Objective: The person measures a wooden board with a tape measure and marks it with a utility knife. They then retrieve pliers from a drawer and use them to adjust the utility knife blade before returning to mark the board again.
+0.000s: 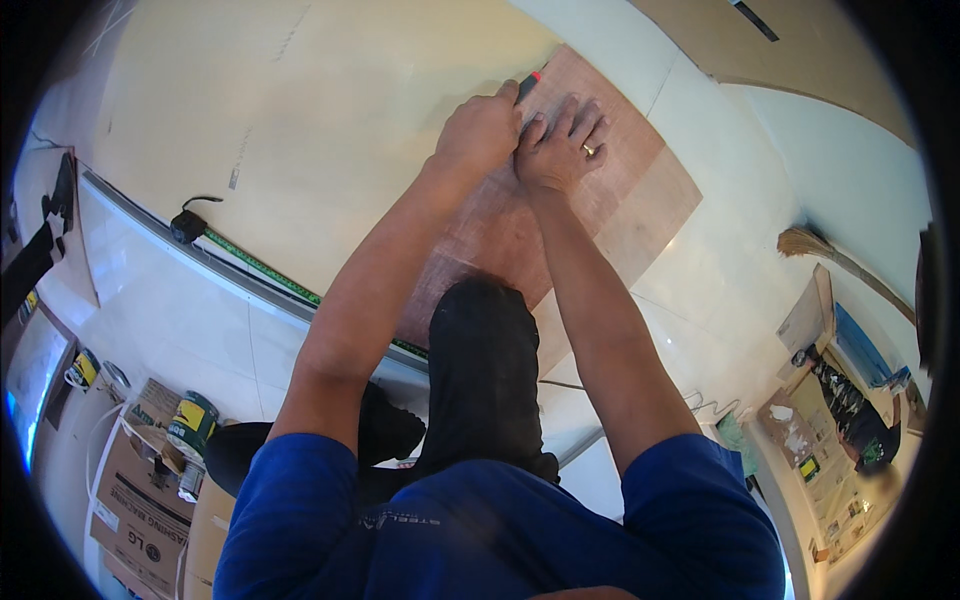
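My left hand (481, 130) is closed around a dark tool with a red end (528, 86), which sticks out beyond my fingers. Its working end is hidden, so its exact kind does not show. Beside it, my right hand (562, 150) presses flat with spread fingers on a reddish-brown wood sheet (590, 90); a ring is on one finger. The sheet lies against or over a large cream board (320, 110), and my knee rests on its near part. A black tape measure (187, 227) sits at the board's left edge, its green blade (260, 268) drawn out toward my knee.
A metal strip (150, 222) runs along the board's near edge. Paint can (193, 420) and cardboard box (148, 495) stand at lower left. Another person's leg (35, 255) shows far left. At right are a broom (800, 242) and another person (860, 420). Pale tiles (700, 110) surround the board.
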Action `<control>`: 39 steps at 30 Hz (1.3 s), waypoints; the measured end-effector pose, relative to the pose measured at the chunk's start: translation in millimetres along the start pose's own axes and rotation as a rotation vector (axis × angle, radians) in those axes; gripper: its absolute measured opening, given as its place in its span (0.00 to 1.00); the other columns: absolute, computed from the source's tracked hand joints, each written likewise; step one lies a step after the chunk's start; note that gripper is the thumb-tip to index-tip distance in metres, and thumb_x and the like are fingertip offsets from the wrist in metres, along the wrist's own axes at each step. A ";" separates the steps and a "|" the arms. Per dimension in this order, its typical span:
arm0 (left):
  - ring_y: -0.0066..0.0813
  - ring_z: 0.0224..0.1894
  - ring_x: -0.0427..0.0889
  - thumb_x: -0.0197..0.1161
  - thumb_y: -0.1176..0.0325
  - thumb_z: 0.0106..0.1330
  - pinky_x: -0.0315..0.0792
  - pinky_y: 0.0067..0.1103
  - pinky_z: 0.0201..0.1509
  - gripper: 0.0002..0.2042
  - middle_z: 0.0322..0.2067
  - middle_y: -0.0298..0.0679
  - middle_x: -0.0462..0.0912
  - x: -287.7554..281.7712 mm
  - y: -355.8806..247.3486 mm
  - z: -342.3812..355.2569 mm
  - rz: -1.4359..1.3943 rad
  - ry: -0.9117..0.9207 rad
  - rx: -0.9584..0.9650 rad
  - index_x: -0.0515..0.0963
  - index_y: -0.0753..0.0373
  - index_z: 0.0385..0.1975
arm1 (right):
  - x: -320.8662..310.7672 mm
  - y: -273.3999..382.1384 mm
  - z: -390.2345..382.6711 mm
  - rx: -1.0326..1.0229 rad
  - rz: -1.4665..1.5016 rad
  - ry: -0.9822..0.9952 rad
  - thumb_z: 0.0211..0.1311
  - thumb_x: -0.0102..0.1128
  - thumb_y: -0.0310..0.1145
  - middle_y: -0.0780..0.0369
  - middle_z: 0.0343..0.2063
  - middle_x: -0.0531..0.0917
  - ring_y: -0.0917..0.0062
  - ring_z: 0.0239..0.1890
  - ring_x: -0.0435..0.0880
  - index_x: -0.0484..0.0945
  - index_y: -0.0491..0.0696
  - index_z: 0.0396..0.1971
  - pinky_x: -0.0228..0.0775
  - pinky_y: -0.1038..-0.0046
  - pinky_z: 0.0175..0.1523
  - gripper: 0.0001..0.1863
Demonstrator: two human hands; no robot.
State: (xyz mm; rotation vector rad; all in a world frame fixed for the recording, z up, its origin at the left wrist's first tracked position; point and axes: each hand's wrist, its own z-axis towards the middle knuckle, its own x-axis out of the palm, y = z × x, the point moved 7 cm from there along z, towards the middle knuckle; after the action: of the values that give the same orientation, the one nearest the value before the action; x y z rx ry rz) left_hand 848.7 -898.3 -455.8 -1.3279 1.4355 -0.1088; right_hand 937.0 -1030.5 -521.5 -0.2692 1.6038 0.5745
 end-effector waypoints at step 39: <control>0.64 0.45 0.85 0.58 0.66 0.75 0.76 0.51 0.50 0.19 0.39 0.61 0.86 -10.1 32.8 -85.0 -0.028 0.113 -0.085 0.73 0.63 0.63 | 0.4 1.5 -1.4 -0.040 -0.038 -0.021 0.73 0.40 0.56 0.47 0.81 0.49 0.45 0.82 0.40 0.58 0.49 0.79 0.34 0.38 0.77 0.40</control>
State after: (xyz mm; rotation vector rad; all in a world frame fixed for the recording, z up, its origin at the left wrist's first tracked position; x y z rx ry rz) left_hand 763.3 -927.6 -440.2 -1.4314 1.5313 -0.1448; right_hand 935.0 -1029.9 -521.6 -0.3219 1.5654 0.5782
